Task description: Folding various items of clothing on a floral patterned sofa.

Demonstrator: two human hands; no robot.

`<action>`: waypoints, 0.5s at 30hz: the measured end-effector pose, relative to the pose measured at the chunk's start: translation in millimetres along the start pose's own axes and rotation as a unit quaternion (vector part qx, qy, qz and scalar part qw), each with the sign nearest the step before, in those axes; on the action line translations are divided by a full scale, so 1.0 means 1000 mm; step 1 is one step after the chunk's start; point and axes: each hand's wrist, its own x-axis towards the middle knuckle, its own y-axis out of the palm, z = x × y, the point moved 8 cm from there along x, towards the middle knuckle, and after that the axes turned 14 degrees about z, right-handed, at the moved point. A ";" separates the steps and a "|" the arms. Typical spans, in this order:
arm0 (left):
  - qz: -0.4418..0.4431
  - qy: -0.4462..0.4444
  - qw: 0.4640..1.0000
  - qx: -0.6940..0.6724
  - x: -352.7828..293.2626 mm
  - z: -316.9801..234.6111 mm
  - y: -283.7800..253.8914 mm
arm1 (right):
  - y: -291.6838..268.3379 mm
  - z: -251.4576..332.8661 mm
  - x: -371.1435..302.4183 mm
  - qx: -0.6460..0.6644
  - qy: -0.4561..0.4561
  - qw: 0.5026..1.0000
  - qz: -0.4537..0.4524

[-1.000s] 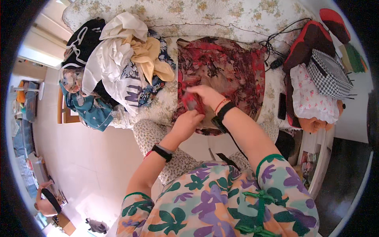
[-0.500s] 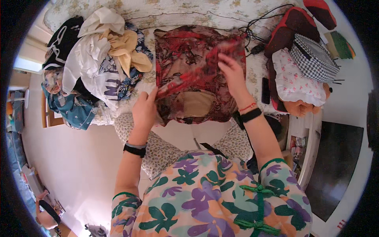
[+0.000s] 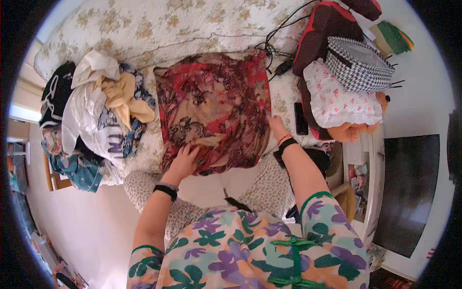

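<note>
A red, brown and black patterned garment (image 3: 216,106) lies spread out on the quilted floral cover in front of me. My left hand (image 3: 183,161) rests on its near left part, fingers apart on the cloth. Under those fingertips the fabric is slightly creased, with a lighter tan patch showing. My right hand (image 3: 279,128) is at the garment's right edge, its fingers closed on the border. The fingertips of that hand are partly hidden.
Left of the garment is a heap of clothes, with a white shirt (image 3: 86,103) and a yellow cloth (image 3: 126,98). A dark phone (image 3: 301,119) lies to the right, near a houndstooth bag (image 3: 358,65) and a frilled floral cushion (image 3: 339,98). Black cables (image 3: 274,48) trail behind.
The garment's folded-over near part now lies flat. My left hand has moved onto the cloth, and my right hand has come down from its middle to its right edge. The view has shifted.
</note>
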 end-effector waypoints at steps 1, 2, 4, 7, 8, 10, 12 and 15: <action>0.068 -0.036 0.996 0.050 0.008 -0.005 0.011 | -0.002 -0.010 0.012 0.042 0.038 0.998 0.038; 0.133 -0.073 0.983 0.101 0.015 -0.008 0.020 | -0.006 -0.020 0.024 0.084 0.074 0.991 0.076; 0.146 -0.104 0.979 0.093 0.010 -0.006 0.019 | 0.008 0.001 0.028 0.112 0.053 0.991 0.053; 0.175 -0.113 0.974 0.086 0.017 -0.017 0.018 | -0.013 0.012 0.045 0.157 -0.006 0.986 -0.056; 0.190 -0.108 0.972 0.088 0.023 -0.021 0.020 | -0.020 0.014 0.051 0.159 -0.009 0.985 -0.061; 0.199 -0.137 0.966 0.091 0.012 -0.006 0.021 | 0.004 0.062 0.036 0.194 -0.100 0.976 -0.006; 0.201 -0.132 0.966 0.093 0.000 0.002 0.023 | 0.017 0.086 0.020 0.176 -0.061 0.978 0.089; 0.191 -0.098 0.971 0.107 0.021 -0.011 0.021 | -0.068 0.043 0.052 0.276 -0.170 0.938 -0.123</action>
